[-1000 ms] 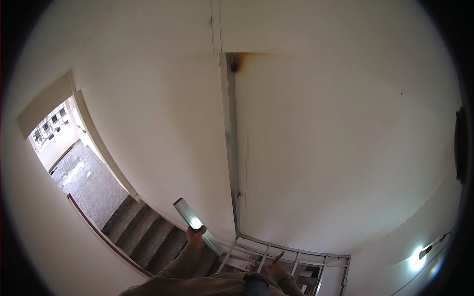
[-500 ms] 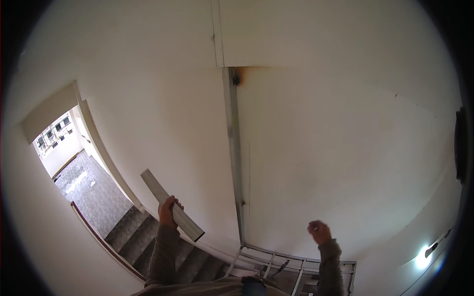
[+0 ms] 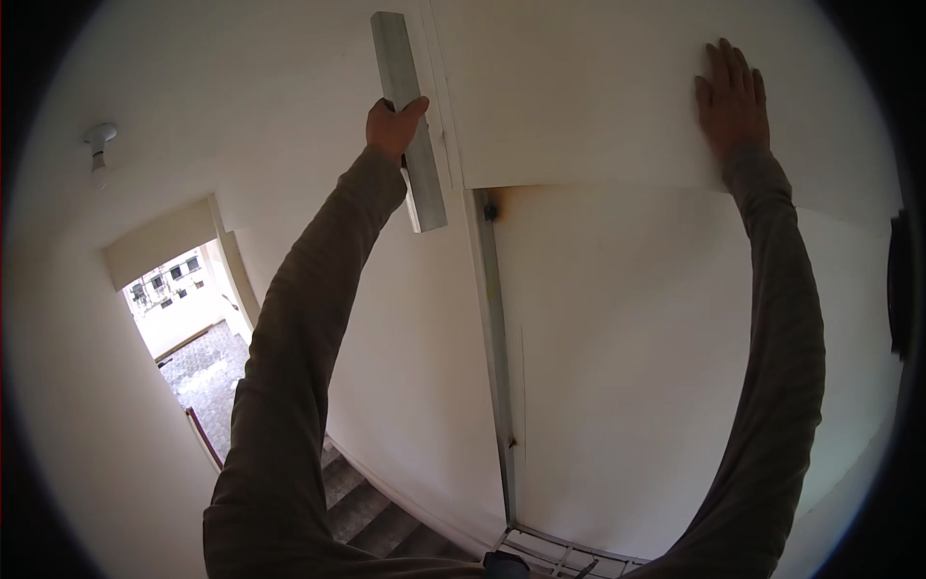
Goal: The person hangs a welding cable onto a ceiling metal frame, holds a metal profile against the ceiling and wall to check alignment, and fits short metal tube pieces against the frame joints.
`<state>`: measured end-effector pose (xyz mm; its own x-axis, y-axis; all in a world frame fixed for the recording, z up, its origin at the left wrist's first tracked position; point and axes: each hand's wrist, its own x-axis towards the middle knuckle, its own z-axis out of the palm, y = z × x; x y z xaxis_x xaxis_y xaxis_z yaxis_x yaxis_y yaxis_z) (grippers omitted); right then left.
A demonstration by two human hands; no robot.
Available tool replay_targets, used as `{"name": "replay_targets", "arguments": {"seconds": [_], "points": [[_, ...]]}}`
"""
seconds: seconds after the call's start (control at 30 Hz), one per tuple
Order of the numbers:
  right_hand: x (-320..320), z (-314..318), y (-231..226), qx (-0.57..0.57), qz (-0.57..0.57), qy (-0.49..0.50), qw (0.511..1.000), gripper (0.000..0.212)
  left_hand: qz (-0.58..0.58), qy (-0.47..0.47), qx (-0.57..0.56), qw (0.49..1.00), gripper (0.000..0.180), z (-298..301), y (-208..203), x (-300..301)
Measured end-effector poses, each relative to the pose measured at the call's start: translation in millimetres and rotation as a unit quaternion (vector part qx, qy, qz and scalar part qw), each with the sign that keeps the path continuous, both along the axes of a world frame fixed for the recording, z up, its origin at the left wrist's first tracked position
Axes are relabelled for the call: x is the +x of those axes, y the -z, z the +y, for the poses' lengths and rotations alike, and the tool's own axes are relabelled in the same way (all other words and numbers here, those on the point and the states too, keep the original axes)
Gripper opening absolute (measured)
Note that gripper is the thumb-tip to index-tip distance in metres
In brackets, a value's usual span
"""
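My left hand (image 3: 392,129) is raised and wrapped round a short grey rectangular channel (image 3: 395,60), which tilts slightly from upright beside a vertical seam in the wall. Its thumb lies across the channel's face. Higher up on the right, my right hand (image 3: 733,108) is spread with its fingers stretched, apparently laid flat on the pale upper panel (image 3: 588,116); it holds nothing. Below that panel's lower edge, a narrow grey metal strip (image 3: 493,318) runs down the wall, with a dark rusty spot (image 3: 494,203) near its top.
Stairs (image 3: 381,516) descend at the lower left, beside an opening to a tiled floor (image 3: 214,372). A metal frame (image 3: 555,552) shows at the bottom. On the upper left is a bulb in a white holder (image 3: 98,154). A dark object (image 3: 899,285) sits at the far right.
Both arms have risen from low down. The channel has gone up with my left hand and turned closer to upright. My right hand has opened from a curl and spread. The view has tilted upward.
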<state>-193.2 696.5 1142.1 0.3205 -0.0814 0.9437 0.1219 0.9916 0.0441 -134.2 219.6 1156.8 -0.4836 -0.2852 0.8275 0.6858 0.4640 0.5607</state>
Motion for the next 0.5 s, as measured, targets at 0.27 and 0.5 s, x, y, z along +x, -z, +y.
{"name": "replay_targets", "arguments": {"seconds": [0.27, 0.5], "points": [[55.8, -39.2, 24.3, -0.002, -0.058, -0.152, 0.987, 0.041, -0.026, -0.09, -0.042, 0.995, 0.063, 10.0, -54.1, -41.4], [52.3, -24.4, 22.7, -0.017, -0.138, -0.138, 0.981, 0.051, -0.007, -0.127, -0.029, 0.991, 0.068, 22.9, -55.6, -41.2]]}}
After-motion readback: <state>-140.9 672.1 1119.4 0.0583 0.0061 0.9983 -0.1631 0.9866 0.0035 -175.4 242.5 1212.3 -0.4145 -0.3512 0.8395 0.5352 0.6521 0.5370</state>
